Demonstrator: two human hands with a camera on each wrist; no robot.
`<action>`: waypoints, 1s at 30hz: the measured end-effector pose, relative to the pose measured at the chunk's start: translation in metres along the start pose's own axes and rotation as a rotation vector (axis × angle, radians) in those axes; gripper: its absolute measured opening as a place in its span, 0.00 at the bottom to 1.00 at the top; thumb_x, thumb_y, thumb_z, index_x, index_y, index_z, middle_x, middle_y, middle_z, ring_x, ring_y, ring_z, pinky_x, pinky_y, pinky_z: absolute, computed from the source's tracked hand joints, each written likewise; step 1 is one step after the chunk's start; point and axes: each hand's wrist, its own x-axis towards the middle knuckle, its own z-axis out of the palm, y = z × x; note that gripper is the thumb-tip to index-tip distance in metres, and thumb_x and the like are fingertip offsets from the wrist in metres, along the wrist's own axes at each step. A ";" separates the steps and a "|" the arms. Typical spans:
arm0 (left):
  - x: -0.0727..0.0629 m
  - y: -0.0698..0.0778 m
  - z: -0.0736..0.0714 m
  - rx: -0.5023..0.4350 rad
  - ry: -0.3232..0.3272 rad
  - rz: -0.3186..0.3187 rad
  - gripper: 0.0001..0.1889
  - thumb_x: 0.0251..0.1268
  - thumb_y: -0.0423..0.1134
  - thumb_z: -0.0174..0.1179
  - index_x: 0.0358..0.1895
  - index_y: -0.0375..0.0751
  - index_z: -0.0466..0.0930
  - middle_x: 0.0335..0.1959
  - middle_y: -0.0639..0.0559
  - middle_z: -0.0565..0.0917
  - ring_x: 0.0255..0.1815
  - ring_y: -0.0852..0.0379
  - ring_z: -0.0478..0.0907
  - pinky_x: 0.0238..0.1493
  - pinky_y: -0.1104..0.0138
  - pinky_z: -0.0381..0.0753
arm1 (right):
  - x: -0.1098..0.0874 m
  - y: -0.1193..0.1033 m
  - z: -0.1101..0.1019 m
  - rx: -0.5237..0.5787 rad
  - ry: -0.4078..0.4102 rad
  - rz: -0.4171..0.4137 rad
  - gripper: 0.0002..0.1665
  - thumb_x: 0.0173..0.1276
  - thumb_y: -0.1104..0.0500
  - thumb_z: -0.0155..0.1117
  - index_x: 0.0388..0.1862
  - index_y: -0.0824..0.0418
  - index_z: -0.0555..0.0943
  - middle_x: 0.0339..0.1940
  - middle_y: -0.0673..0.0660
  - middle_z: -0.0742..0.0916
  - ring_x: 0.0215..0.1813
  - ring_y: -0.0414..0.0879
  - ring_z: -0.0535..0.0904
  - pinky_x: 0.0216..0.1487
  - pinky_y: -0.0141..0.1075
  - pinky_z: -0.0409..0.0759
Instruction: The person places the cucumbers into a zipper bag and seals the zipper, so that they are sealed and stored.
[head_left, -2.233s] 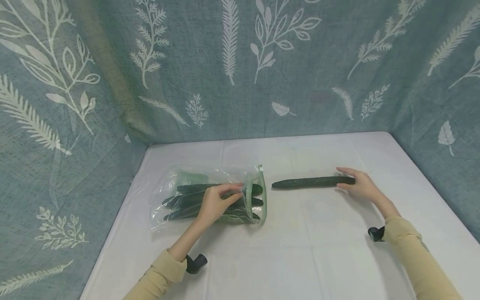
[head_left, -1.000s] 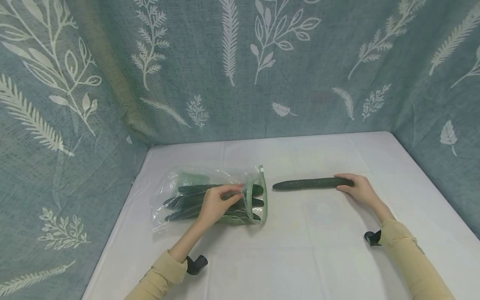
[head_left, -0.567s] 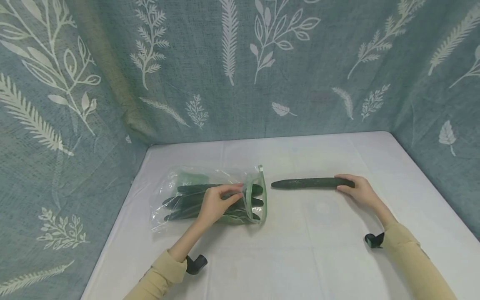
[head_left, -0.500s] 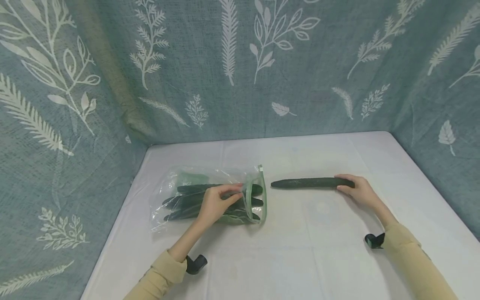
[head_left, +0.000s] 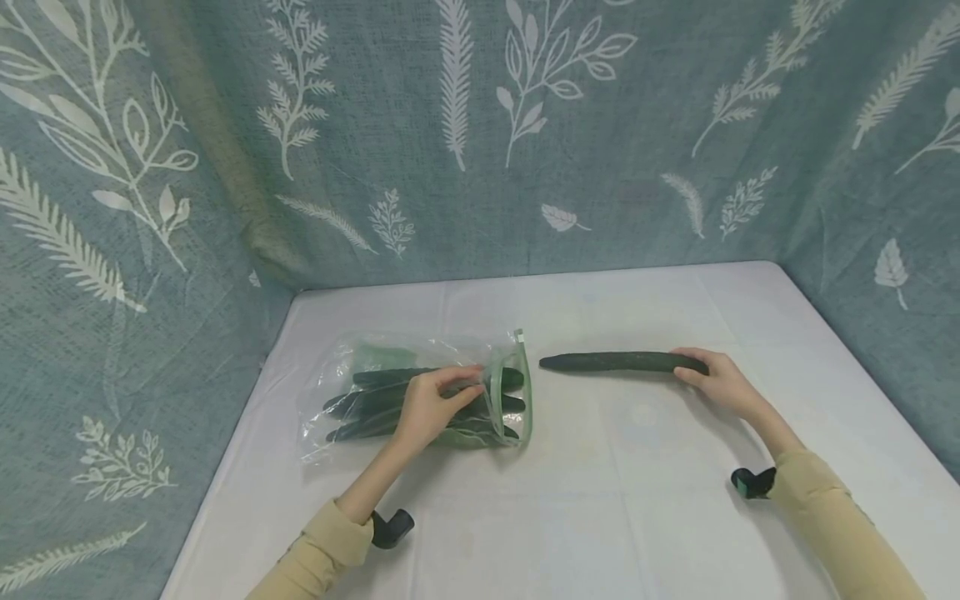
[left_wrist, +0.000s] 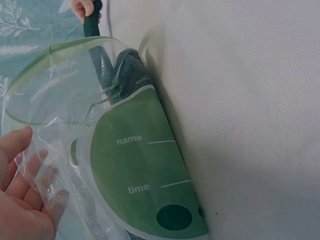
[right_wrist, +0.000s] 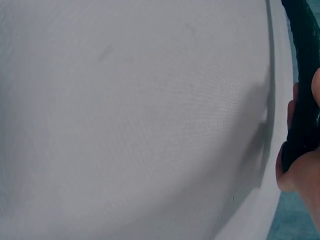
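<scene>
My left hand (head_left: 429,410) pinches the upper film of a clear zip bag (head_left: 527,400) near its mouth, which gapes to the right. Several dark green cucumbers (head_left: 367,403) lie side by side inside, partly hidden by that hand. In the left wrist view, the bag's green label (left_wrist: 135,160) reads "name" and "time", and the film runs between thumb and fingers. My right hand (head_left: 722,382) grips another cucumber (head_left: 607,362) by its right end. Its left tip points at the bag mouth, a small gap away. In the right wrist view this cucumber (right_wrist: 302,120) appears raised off the cloth.
A white cloth (head_left: 540,517) covers the table, its back edge against a blue-green leaf-patterned curtain (head_left: 480,217). Curtain also hangs at both sides. Dark wrist-camera mounts (head_left: 392,528) stick out below both sleeves.
My right hand first stood spread around the cucumber's end, then closed on it. The cucumber has since shifted slightly left and up towards the bag. My left hand and the bag have stayed put.
</scene>
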 end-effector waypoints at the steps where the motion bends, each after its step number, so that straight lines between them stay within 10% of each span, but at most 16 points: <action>1: 0.000 0.000 0.000 0.000 -0.001 0.002 0.13 0.57 0.37 0.67 0.46 0.40 0.85 0.50 0.48 0.85 0.51 0.50 0.82 0.53 0.57 0.81 | 0.000 -0.001 0.000 0.004 -0.001 0.001 0.30 0.73 0.51 0.54 0.64 0.71 0.68 0.65 0.74 0.72 0.68 0.69 0.63 0.67 0.61 0.63; 30: 0.000 0.001 0.001 0.003 -0.005 -0.002 0.14 0.57 0.37 0.66 0.47 0.40 0.84 0.50 0.48 0.85 0.52 0.49 0.82 0.54 0.57 0.81 | 0.000 -0.025 0.010 0.114 -0.036 -0.046 0.30 0.72 0.52 0.55 0.64 0.72 0.69 0.64 0.73 0.73 0.67 0.68 0.66 0.65 0.60 0.66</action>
